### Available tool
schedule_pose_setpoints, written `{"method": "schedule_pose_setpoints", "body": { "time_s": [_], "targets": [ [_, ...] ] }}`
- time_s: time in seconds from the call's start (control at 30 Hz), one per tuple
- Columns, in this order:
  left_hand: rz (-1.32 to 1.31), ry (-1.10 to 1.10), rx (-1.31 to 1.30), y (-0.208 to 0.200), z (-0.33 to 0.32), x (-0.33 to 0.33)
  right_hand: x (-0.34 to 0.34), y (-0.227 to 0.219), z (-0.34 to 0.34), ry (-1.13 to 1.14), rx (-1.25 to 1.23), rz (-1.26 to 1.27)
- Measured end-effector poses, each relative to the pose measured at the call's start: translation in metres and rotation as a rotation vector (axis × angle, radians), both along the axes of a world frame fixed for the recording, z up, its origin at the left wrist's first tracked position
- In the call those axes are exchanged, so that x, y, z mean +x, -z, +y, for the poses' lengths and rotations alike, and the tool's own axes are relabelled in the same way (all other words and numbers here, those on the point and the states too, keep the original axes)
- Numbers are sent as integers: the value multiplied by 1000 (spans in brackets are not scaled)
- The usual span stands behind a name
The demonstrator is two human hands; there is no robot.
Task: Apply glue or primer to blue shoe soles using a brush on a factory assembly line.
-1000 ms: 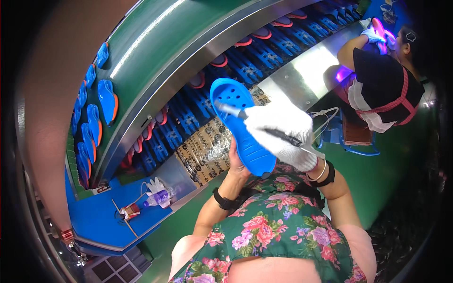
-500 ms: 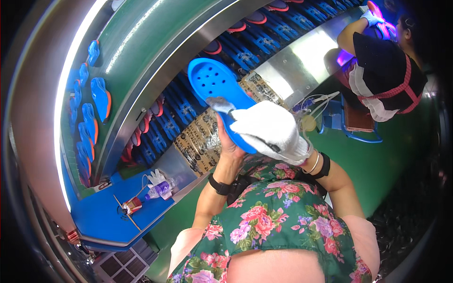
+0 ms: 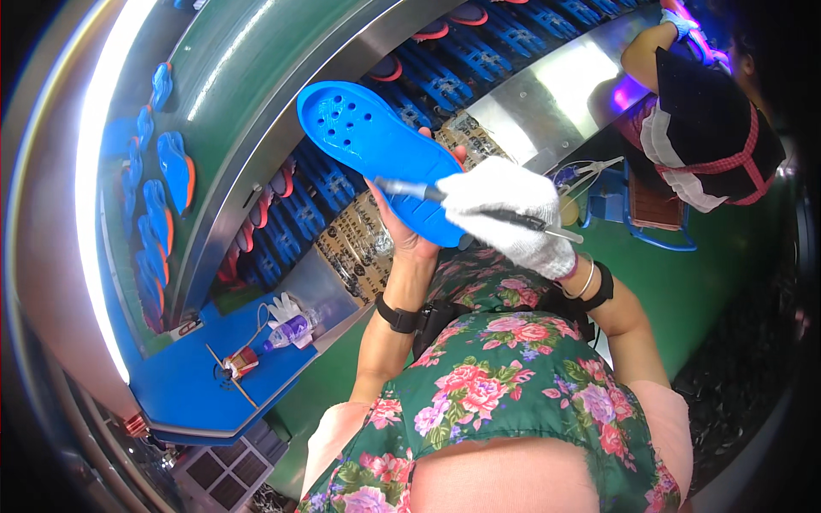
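Observation:
A blue shoe sole (image 3: 389, 147) with several round holes at its broad end lies face up and tilted across my bare left hand (image 3: 405, 231). The fingers wrap round it from beneath, and fingertips show past its far edge. Its holed end looks glossy. My right hand (image 3: 505, 214), in a white knit glove, is closed round the dark handle of a brush (image 3: 409, 189). The brush head is grey and blurred by motion, over the sole's near edge; whether it touches cannot be told. The handle's back end comes out below the glove.
A conveyor with blue racks (image 3: 445, 81) and pink-edged shoe parts runs behind the sole. Blue and orange soles (image 3: 177, 171) stand on a lit green belt at left. A blue table (image 3: 192, 393) bears a bottle (image 3: 289, 332) and a red pot (image 3: 243, 361). A co-worker (image 3: 714, 128) works at right.
The sole has shifted left and shows more of its face. My right hand has moved slightly right and down, uncovering the sole's middle, and the brush points left across it.

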State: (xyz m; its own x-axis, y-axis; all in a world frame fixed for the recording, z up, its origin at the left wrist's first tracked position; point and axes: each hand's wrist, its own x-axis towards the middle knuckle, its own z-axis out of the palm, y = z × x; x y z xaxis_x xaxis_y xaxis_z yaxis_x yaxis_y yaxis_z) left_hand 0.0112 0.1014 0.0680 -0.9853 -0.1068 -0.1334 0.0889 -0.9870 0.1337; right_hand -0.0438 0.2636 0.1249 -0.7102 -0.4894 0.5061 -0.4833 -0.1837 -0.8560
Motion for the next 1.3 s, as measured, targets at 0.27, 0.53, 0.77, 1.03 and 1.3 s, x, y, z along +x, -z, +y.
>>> {"method": "schedule_pose_setpoints", "body": {
  "time_s": [0.27, 0.53, 0.77, 1.03, 1.3],
  "targets": [
    [35, -2, -33, -6, -6, -9, -6, 3, 3, -157, 50, 193],
    [64, 91, -60, 3, -22, -14, -6, 4, 4, -265, 62, 134],
    [26, 159, 0, 0, -32, -13, 2, 8, 3, -171, 149, 270],
    [28, 231, -162, 9, -43, -14, -5, 15, 4, -207, 118, 219],
    [-29, 338, -201, 0, -53, -16, -6, 15, 5, -163, 72, 9]
  ]
}}
